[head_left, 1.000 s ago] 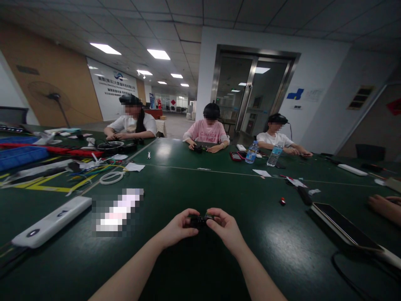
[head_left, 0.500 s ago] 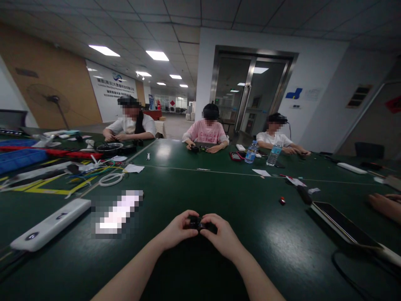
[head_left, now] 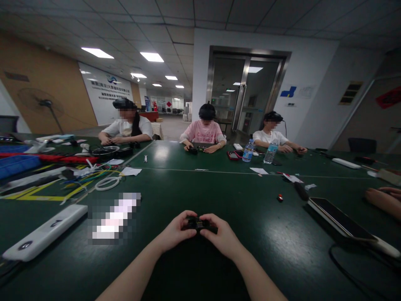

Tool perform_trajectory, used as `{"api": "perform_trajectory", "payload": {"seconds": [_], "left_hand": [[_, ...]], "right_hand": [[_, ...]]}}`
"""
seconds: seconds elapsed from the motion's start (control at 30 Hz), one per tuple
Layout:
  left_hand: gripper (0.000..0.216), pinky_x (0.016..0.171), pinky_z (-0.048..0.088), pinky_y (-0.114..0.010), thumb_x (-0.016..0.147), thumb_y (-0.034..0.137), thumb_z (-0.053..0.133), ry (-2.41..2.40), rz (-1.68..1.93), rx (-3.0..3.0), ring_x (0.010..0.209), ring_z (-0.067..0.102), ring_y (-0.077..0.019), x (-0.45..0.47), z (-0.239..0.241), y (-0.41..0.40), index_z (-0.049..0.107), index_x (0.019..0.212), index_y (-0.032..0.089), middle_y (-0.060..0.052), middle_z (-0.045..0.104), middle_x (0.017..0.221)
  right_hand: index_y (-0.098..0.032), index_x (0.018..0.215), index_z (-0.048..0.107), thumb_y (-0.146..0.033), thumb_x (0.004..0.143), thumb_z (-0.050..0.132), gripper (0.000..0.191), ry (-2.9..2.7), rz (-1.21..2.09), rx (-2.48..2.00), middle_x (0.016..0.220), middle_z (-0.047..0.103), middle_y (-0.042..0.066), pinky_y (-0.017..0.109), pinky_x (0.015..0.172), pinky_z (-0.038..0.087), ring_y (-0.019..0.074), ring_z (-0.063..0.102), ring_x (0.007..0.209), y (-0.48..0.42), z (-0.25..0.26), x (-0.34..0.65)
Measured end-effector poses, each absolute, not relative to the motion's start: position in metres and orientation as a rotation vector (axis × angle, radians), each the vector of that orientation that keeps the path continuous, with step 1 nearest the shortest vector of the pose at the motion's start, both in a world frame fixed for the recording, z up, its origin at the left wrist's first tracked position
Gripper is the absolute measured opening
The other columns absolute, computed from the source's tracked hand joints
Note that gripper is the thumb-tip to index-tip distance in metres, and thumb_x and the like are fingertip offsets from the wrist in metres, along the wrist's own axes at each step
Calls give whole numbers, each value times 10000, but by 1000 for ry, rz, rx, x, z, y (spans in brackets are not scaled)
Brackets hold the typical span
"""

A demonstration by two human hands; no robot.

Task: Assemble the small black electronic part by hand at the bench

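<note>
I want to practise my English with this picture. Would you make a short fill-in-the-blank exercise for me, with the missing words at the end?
1. The left hand and the right hand both hold a small ____ object.
2. The surface of the table is dark ____.
3. The number of plastic bottles standing on the table is ____.
4. The plastic trays at the picture's left edge are ____.

Missing words: black; green; two; blue.
</note>
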State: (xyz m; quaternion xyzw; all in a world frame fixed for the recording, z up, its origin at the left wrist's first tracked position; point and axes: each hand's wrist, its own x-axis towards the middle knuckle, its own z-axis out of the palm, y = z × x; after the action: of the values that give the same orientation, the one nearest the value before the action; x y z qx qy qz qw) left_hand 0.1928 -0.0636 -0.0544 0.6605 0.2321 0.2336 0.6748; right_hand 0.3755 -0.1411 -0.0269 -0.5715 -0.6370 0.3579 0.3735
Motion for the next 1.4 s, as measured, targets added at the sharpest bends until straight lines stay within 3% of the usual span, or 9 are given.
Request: {"api": "perform_trajectory", "payload": {"seconds": [0.13, 0.33, 0.57, 0.8, 1.03, 1.27, 1.4], "left_hand": [[411, 789, 463, -321, 779, 185, 591, 626, 542, 1656, 907, 596, -174, 192, -52, -66, 399, 1141, 226, -30, 606, 1002], [382, 951, 386, -380, 685, 200, 671, 854, 649, 2196, 1082, 495, -233, 188, -54, -64, 554, 1048, 225, -56, 542, 1127], [378, 924, 406, -372, 698, 233, 646, 927, 586, 2277, 1051, 519, -236, 187, -52, -66, 560, 1065, 222, -57, 576, 1099], [403, 955, 390, -375, 734, 282, 627, 891, 528, 2272, 1084, 507, -228, 186, -52, -62, 549, 1127, 238, -52, 576, 1143], [499, 942, 392, -384, 688, 270, 671, 896, 570, 2237, 1076, 507, -245, 185, -60, -60, 522, 1163, 243, -60, 570, 1150], [400, 913, 408, -368, 707, 244, 637, 890, 589, 2269, 1039, 529, -235, 187, -61, -59, 557, 1099, 234, -55, 587, 1104], [457, 923, 405, -374, 667, 201, 655, 904, 613, 2278, 1037, 534, -242, 188, -61, -61, 540, 1109, 228, -61, 592, 1104]], "right_hand": [[-268, 1011, 595, -204, 749, 592, 270, -1654, 880, -1477, 1063, 606, -12, 339, 918, 424, 180, 551, 1031, -140, -31, 378], [-284, 959, 632, -201, 716, 626, 258, -1726, 838, -1610, 1119, 584, -23, 360, 966, 378, 187, 516, 1086, -136, -39, 379], [-303, 962, 627, -238, 710, 630, 260, -1761, 793, -1692, 1095, 580, -24, 353, 920, 396, 191, 513, 1069, -135, -41, 376], [-301, 983, 628, -243, 727, 617, 263, -1772, 790, -1707, 1154, 555, -19, 366, 977, 345, 187, 473, 1130, -133, -42, 375], [-317, 958, 644, -279, 731, 621, 232, -1766, 764, -1702, 1144, 560, -12, 422, 978, 333, 217, 466, 1129, -134, -41, 374], [-306, 975, 636, -276, 718, 637, 258, -1771, 742, -1682, 1117, 580, -11, 406, 956, 353, 209, 486, 1100, -134, -41, 373], [-306, 939, 654, -268, 702, 658, 241, -1827, 678, -1661, 1089, 605, -2, 398, 958, 341, 208, 502, 1081, -131, -45, 373]]}}
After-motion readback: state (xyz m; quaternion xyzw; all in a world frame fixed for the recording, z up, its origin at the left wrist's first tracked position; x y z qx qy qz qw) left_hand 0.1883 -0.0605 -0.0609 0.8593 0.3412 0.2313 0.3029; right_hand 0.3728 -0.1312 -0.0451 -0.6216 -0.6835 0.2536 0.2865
